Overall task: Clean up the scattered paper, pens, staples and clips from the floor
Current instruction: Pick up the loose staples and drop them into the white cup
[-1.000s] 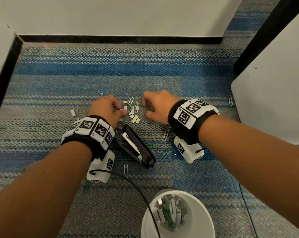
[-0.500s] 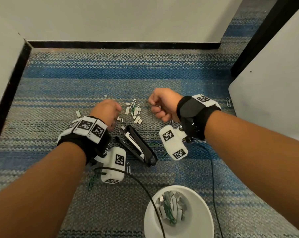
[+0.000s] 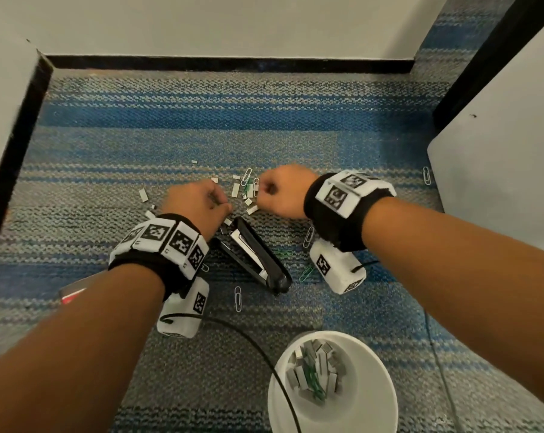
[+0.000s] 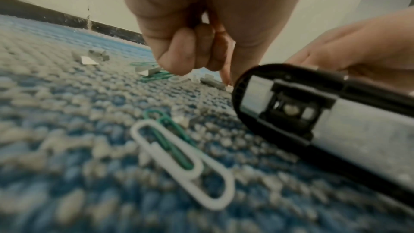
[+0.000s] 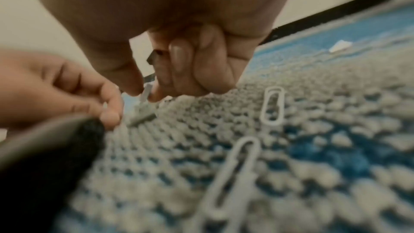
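Right wrist view shows the right hand [image 5: 170, 56] low over the carpet [image 5: 313, 130], its thumb and forefinger pinching a small pale staple strip [image 5: 145, 93] by its top edge while the other fingers [image 5: 179, 59] curl in around another dark bit against the palm. From the head view, that hand [image 3: 283, 192] sits at the right edge of a little scatter of staples [image 3: 252, 209] and clips [image 3: 247, 176] on the floor, with the left hand [image 3: 199, 204] at the scatter's left edge, just beside it. Left wrist view shows the left hand's fingers [image 4: 179, 54] clenched into the palm with the forefinger reaching down to the carpet; whether it holds anything I cannot tell. More staples [image 3: 143, 195] lie to the left of that hand. An opened black stapler [image 3: 255, 257] lies just behind the two hands, its metal tray showing, and in the left wrist view a white clip [image 4: 179, 162] with a green clip [image 4: 172, 139] tucked through it lies beside the stapler [image 4: 325, 121]. Other clips lie around the stapler, white [image 3: 238, 298] and green [image 3: 306, 273], and one white clip [image 3: 426, 175] rests well apart by the grey panel [image 3: 499, 182] on the right. Nearest the person stands a white bowl [image 3: 377, 385] holding staple strips and green clips, with a black cable [image 3: 249, 339] crossing its rim.
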Action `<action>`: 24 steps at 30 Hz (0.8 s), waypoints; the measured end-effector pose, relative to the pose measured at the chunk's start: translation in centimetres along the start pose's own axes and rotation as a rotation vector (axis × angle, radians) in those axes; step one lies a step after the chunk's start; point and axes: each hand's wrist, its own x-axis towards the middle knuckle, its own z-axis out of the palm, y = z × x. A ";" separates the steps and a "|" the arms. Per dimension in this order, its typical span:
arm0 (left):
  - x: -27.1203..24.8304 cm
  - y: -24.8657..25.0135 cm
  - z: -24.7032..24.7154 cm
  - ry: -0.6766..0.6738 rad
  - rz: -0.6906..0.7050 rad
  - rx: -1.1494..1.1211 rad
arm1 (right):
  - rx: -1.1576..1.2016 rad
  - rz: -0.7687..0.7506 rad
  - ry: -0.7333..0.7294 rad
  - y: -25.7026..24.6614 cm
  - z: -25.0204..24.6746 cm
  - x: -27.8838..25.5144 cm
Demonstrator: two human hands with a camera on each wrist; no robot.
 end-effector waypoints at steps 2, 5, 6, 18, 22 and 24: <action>-0.1 -0.2 0.0 -0.003 -0.018 -0.039 | 0.384 0.110 -0.029 0.4 -0.7 -0.5; 0.0 -0.7 -0.4 0.021 -0.087 -0.170 | 0.980 0.224 -0.053 1.3 -1.6 -2.0; 0.1 -0.7 -0.6 0.016 -0.114 -0.239 | 1.072 0.211 -0.042 1.8 -1.7 -2.7; -12.1 5.8 -5.6 -0.484 -0.281 -1.692 | 1.588 -0.103 0.012 0.4 -1.3 -14.1; -17.7 7.4 -3.8 -0.452 -0.219 -1.670 | 1.793 -0.208 0.040 -2.5 1.2 -18.4; -19.7 8.0 -2.1 -0.311 -0.262 -1.670 | 1.801 -0.252 0.081 -3.4 3.3 -19.9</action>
